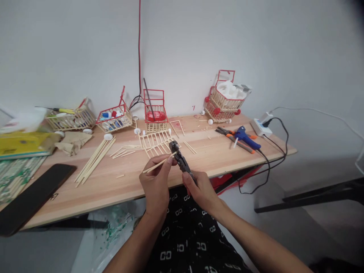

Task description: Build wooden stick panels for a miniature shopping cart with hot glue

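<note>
My left hand (157, 184) pinches a thin wooden stick (155, 167) near the front edge of the table. Closed around the handles of dark metal pliers (182, 161) is my right hand (202, 189). The jaws of the pliers point up and away from me, at the far end of the stick. Whether they bite on it I cannot tell. Just beyond my hands, a flat grid of glued sticks (156, 142) lies on the table. Loose long sticks (95, 161) and short cut sticks (123, 151) lie to the left.
Several small stick-built carts stand along the wall, among them a red-trimmed cart (155, 117) and a two-tier cart (224, 102). A blue glue gun (244, 138), more pliers (239, 142) and a power strip (260, 127) lie right. A black phone (36, 197) overhangs the left edge.
</note>
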`<action>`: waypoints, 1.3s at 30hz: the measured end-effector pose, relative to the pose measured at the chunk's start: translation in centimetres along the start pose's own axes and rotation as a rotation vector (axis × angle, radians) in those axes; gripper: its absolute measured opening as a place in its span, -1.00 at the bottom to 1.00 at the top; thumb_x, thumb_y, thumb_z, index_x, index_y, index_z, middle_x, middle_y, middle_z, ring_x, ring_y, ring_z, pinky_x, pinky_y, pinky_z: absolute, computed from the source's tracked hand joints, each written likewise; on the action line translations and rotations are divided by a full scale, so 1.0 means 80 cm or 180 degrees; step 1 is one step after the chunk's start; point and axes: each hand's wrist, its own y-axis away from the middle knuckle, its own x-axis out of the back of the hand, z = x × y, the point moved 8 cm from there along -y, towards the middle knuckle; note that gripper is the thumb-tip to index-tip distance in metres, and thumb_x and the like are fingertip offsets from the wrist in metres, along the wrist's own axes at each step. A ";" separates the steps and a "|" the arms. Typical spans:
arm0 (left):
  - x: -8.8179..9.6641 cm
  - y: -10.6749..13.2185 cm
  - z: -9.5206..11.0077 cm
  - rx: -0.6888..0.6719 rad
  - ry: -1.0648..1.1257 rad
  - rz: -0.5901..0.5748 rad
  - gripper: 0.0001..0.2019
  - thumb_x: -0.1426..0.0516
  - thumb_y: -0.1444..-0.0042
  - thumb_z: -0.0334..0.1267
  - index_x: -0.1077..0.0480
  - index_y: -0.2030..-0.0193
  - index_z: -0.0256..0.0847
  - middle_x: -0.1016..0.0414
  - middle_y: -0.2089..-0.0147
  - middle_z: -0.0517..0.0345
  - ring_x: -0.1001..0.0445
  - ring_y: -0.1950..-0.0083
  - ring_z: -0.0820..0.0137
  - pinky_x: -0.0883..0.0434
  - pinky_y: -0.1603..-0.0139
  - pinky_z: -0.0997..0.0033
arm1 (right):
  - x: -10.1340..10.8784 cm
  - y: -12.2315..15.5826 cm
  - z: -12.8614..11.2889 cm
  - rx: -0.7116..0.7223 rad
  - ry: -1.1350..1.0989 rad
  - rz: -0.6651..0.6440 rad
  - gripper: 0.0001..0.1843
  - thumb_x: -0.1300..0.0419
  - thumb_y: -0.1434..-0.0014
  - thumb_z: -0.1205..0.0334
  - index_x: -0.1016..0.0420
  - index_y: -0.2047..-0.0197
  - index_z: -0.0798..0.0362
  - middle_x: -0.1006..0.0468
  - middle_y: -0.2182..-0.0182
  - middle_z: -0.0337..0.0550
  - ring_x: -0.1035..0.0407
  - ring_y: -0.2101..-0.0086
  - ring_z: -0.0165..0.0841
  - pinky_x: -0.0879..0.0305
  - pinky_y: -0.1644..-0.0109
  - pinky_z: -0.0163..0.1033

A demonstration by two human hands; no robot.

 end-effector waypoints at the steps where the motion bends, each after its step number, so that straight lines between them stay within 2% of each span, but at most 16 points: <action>1: 0.000 -0.001 -0.002 0.0038 0.0052 -0.0012 -0.91 -0.25 -0.05 -0.31 -0.51 0.30 -0.26 -0.55 0.38 0.15 -0.51 0.31 0.45 -0.44 0.20 0.45 | -0.001 0.000 0.001 -0.0012 0.0018 0.0030 -0.42 0.12 -0.30 -0.14 -0.17 0.62 0.06 -0.21 0.68 -0.29 -0.12 0.59 -0.47 0.02 0.48 -0.32; 6: -0.001 -0.009 -0.012 0.0320 0.0686 -0.0097 -0.95 -0.26 -0.01 -0.35 -0.50 0.37 -0.27 -0.52 0.42 0.18 -0.49 0.35 0.49 -0.44 0.19 0.47 | -0.001 0.002 0.009 -0.0140 -0.0059 0.0048 -0.41 0.10 -0.28 -0.18 -0.18 0.62 0.06 -0.22 0.72 -0.30 -0.13 0.62 -0.47 0.01 0.51 -0.33; 10: -0.010 -0.016 -0.026 0.1006 0.1449 -0.0419 -0.93 -0.29 0.05 -0.37 -0.49 0.41 -0.28 -0.49 0.45 0.20 -0.46 0.40 0.53 -0.44 0.29 0.54 | 0.014 -0.004 0.023 -0.0496 -0.0506 0.0122 -0.36 0.15 -0.27 -0.24 -0.25 0.62 0.06 -0.27 0.73 -0.26 -0.19 0.64 -0.46 -0.10 0.52 -0.34; 13: -0.016 -0.016 -0.033 0.1509 0.1609 -0.0554 -0.89 -0.31 0.08 -0.38 -0.46 0.43 -0.32 -0.46 0.47 0.18 -0.43 0.42 0.55 -0.42 0.36 0.59 | 0.028 -0.015 0.026 -0.0683 -0.0891 0.0169 -0.40 0.07 -0.23 -0.26 -0.31 0.56 0.07 -0.33 0.70 -0.25 -0.22 0.65 -0.45 -0.14 0.53 -0.34; 16: -0.026 -0.010 -0.034 0.1862 0.1598 -0.0808 -0.87 -0.30 0.09 -0.41 -0.42 0.44 -0.33 -0.42 0.49 0.20 -0.38 0.46 0.57 -0.36 0.44 0.63 | 0.035 -0.029 0.010 -0.0467 -0.1109 0.0059 -0.46 -0.03 -0.21 -0.20 -0.33 0.55 0.08 -0.35 0.66 -0.25 -0.25 0.61 -0.45 -0.18 0.50 -0.34; 21: -0.041 0.006 -0.035 0.2356 0.1630 -0.1241 -0.88 -0.29 0.07 -0.41 -0.40 0.46 -0.32 -0.34 0.52 0.24 -0.31 0.50 0.61 -0.30 0.50 0.66 | 0.032 -0.039 -0.021 0.0008 -0.1177 -0.0214 -0.50 -0.06 -0.22 -0.10 -0.31 0.60 0.07 -0.34 0.63 -0.26 -0.28 0.53 -0.44 -0.22 0.38 -0.32; 29: -0.048 0.019 -0.032 0.2493 0.1340 -0.1560 -0.86 -0.29 0.03 -0.34 -0.43 0.48 -0.35 -0.37 0.51 0.20 -0.32 0.51 0.63 -0.33 0.44 0.65 | 0.018 -0.035 -0.013 -0.0233 -0.1449 -0.0290 -0.57 -0.16 -0.11 -0.15 -0.38 0.48 0.07 -0.36 0.63 -0.28 -0.26 0.55 -0.45 -0.23 0.46 -0.33; 33: -0.050 0.022 -0.034 0.2480 0.1224 -0.1676 -0.81 -0.31 0.05 -0.29 -0.45 0.51 -0.37 -0.37 0.54 0.20 -0.31 0.53 0.63 -0.33 0.44 0.62 | 0.015 -0.034 -0.008 -0.0276 -0.1489 -0.0280 -0.58 -0.18 -0.12 -0.12 -0.40 0.48 0.08 -0.36 0.63 -0.29 -0.25 0.56 -0.47 -0.19 0.47 -0.34; 39: -0.043 0.015 -0.037 0.2241 0.0810 -0.1859 -0.82 -0.30 0.05 -0.26 -0.46 0.49 -0.34 -0.37 0.55 0.21 -0.30 0.54 0.62 -0.28 0.47 0.62 | 0.014 -0.030 0.007 -0.0349 -0.1273 -0.0352 -0.56 -0.17 -0.13 -0.11 -0.36 0.53 0.09 -0.34 0.63 -0.29 -0.22 0.57 -0.47 -0.16 0.47 -0.34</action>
